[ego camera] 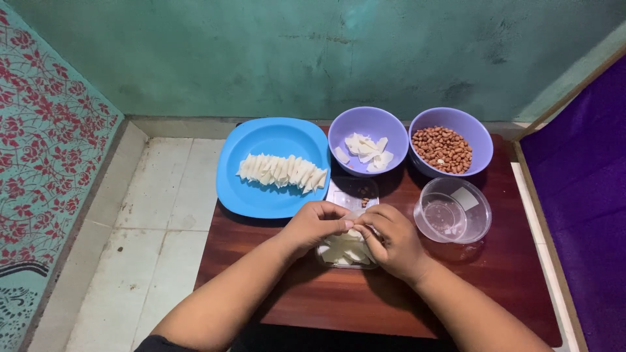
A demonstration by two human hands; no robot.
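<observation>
**A low wooden desk and what stands on it**

The desk (495, 280) is dark reddish-brown wood, set on a pale tiled floor (156, 195); at eleven o'clock a blue plate (261, 140) overhangs its left edge and carries a row of white folded wrappers (282, 171); at twelve o'clock sits a lilac bowl (368, 120) holding loose white pieces; at one o'clock, just beside it, a second lilac bowl (450, 118) is full of peanuts (443, 150); at three o'clock stands a clear round tub (452, 210); at the centre a clear rectangular tray (349, 189) lies partly under the hands.
</observation>
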